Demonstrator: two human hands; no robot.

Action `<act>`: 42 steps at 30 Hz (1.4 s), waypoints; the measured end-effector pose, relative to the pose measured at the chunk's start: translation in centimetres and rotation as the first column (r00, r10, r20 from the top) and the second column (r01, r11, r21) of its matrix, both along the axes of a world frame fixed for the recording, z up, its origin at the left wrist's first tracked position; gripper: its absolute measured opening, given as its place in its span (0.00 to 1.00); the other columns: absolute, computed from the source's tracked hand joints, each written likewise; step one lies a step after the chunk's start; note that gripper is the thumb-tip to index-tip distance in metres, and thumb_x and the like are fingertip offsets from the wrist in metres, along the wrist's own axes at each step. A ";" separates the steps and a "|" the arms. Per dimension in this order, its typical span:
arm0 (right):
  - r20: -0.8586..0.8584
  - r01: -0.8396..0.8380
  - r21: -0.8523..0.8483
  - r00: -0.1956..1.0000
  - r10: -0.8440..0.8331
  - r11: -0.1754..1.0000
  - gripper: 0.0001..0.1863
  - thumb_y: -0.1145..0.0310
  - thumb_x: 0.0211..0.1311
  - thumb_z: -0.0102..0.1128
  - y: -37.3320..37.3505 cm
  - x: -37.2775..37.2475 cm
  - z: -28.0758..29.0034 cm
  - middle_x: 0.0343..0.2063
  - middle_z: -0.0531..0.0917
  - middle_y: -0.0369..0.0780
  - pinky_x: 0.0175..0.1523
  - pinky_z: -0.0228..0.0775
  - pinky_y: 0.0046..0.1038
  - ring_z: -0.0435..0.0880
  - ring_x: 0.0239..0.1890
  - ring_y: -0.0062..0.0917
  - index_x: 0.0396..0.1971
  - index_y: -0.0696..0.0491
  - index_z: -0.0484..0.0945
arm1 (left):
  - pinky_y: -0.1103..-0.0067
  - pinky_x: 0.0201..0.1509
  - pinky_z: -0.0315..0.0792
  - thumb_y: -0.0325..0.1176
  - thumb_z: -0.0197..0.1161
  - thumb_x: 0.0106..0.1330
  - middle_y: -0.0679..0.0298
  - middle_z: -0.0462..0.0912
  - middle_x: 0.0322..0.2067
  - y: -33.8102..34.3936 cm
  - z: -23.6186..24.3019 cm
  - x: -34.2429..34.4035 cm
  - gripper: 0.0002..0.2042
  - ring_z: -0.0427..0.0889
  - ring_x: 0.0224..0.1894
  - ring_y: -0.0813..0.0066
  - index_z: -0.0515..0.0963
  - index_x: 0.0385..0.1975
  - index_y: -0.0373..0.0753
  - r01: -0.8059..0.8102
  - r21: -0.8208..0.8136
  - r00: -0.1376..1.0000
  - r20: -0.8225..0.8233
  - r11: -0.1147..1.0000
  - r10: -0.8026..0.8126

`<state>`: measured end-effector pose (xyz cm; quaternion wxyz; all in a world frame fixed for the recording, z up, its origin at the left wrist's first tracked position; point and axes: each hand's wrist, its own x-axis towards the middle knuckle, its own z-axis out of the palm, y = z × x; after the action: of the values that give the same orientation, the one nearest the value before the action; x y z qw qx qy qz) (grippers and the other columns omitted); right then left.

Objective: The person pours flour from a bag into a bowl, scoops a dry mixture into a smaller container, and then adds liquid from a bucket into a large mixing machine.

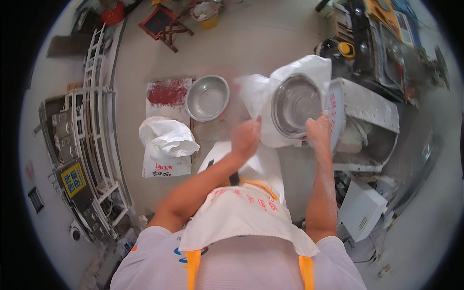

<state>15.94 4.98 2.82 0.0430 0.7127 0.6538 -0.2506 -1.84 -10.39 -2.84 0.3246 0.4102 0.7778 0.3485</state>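
Note:
My right hand [319, 131] is closed on the near right rim of a round metal basin [296, 104], whose inside faces up at me. White powder dusts my right hand and forearm. Behind and around the basin spreads a white woven sack [256, 92], its upper part opened out wide. Left of the basin, my left hand [246, 138] is closed with its fingertips at the sack's edge, seemingly pinching it; slight blur softens the fingers. A second metal basin [207, 98] rests on the floor farther left, apart from both hands.
To the left, a white sack [166, 147] stands before a powder-dusted red board [169, 92]. A metal-sided machine [369, 125] stands close on the right. White metal racks [92, 121] line the left wall. A folding stool [162, 25] and a yellow bucket [209, 21] are at the back.

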 end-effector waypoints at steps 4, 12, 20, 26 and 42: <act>0.165 -0.162 -0.254 0.964 0.208 0.954 0.27 0.74 0.59 0.52 3.6 -3.5 -14.2 0.52 0.81 0.63 0.58 0.77 0.48 0.82 0.58 0.54 0.60 0.68 0.68 | 0.58 0.29 0.69 0.32 0.63 0.71 0.51 0.76 0.24 -1.8 -2.6 1.4 0.09 0.78 0.27 0.48 0.76 0.27 0.37 0.151 0.184 0.971 -0.209 0.971 -0.112; 0.231 -0.203 -0.412 0.920 0.318 0.888 0.27 0.74 0.60 0.53 7.4 -6.9 -38.6 0.51 0.81 0.61 0.55 0.80 0.51 0.83 0.56 0.54 0.59 0.68 0.69 | 0.64 0.26 0.72 0.30 0.73 0.52 0.55 0.75 0.28 -3.0 -3.3 -0.8 0.12 0.76 0.25 0.54 0.78 0.32 0.34 0.071 0.379 0.992 0.070 0.923 -0.105; 0.161 -0.187 -0.432 0.947 0.279 0.882 0.26 0.73 0.61 0.54 9.5 -10.3 -45.6 0.49 0.82 0.59 0.52 0.82 0.54 0.84 0.54 0.55 0.58 0.68 0.70 | 0.65 0.30 0.70 0.29 0.73 0.50 0.55 0.70 0.27 -3.0 -3.5 -3.2 0.13 0.74 0.26 0.55 0.74 0.29 0.35 -0.036 0.348 0.925 0.367 0.937 -0.101; -0.018 -0.062 -0.479 0.998 0.061 0.875 0.25 0.73 0.61 0.54 9.7 -6.9 -46.0 0.48 0.82 0.57 0.50 0.84 0.56 0.85 0.52 0.55 0.58 0.68 0.70 | 0.66 0.28 0.71 0.29 0.72 0.50 0.55 0.73 0.29 -3.9 -2.6 -3.3 0.12 0.76 0.27 0.56 0.75 0.29 0.33 0.032 0.334 0.934 0.326 0.942 -0.147; -0.532 -0.005 -0.689 0.683 -0.501 0.725 0.24 0.76 0.61 0.52 6.2 -1.8 -12.4 0.47 0.82 0.54 0.39 0.89 0.58 0.87 0.45 0.57 0.57 0.70 0.71 | 0.58 0.31 0.69 0.38 0.63 0.71 0.44 0.77 0.20 1.6 2.4 -2.7 0.17 0.77 0.24 0.42 0.76 0.22 0.32 -0.119 0.090 0.992 0.049 0.989 0.115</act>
<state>14.15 11.17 -9.62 0.0007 0.5945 0.3834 -0.7068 -4.55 -8.82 -0.48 0.3013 0.3707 0.7761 0.4117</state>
